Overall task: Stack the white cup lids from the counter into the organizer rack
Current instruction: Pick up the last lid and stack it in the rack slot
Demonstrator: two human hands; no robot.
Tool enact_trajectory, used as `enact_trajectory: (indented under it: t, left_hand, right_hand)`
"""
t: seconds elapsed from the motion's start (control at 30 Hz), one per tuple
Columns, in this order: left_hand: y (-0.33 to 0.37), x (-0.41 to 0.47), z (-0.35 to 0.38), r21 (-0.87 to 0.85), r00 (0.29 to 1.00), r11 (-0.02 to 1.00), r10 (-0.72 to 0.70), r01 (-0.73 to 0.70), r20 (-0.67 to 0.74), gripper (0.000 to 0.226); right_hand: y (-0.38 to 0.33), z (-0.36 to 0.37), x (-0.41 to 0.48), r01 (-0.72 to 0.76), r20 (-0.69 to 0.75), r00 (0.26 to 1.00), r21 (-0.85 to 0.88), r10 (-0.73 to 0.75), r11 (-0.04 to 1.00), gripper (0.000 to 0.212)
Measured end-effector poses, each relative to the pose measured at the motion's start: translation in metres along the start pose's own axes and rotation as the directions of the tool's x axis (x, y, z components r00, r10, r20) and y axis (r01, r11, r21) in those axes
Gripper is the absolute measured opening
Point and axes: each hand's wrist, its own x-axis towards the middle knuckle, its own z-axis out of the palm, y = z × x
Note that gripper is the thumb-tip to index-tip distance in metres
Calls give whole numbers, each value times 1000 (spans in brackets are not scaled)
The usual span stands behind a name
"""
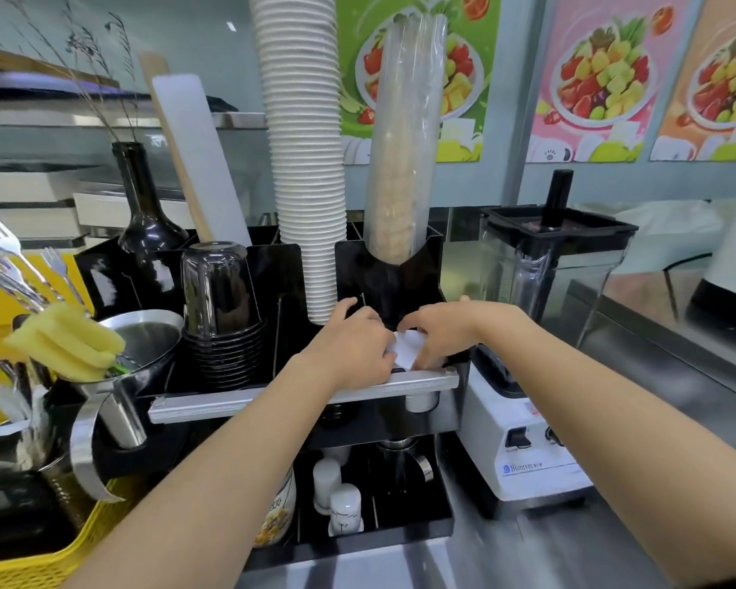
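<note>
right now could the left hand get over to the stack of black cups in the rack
Probably yes: the left hand sits just right of the black cups, with only a thin black divider between; reaching over it looks easy.

Both hands cover most of the white lids (406, 349); their count is unclear.

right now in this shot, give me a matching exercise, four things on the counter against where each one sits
Things:
1. yellow sponge
2. blender
3. paper cup stack
4. dark bottle

Places:
A. right of the black rack
B. in a metal cup at far left
C. rising from the rack's middle slot
D. behind the stacked black cups

Pairs: 1-B, 2-A, 3-C, 4-D
</note>
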Motion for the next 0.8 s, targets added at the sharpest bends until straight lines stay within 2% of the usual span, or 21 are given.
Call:
enact_trajectory:
  t: [0.2,0.5,0.7,0.8]
  left_hand:
    - [2,-1,3,66,999,998,-4,8,-47,34]
    - [3,-4,7,15,995,1000,4,-3,-98,32]
    - [3,-5,5,32,995,999,37,-34,-98,30]
    - [2,-6,11,29,979,998,57,-52,-198,36]
  right_hand:
    - [-2,-4,1,27,9,1000,95,-28,995,69]
    - [-2,-7,0,29,108,993,135,-44,990,71]
    - [-1,-6,0,34,111,993,140,-50,990,68]
    - [-3,-6,2,44,123,990,140,-62,989,69]
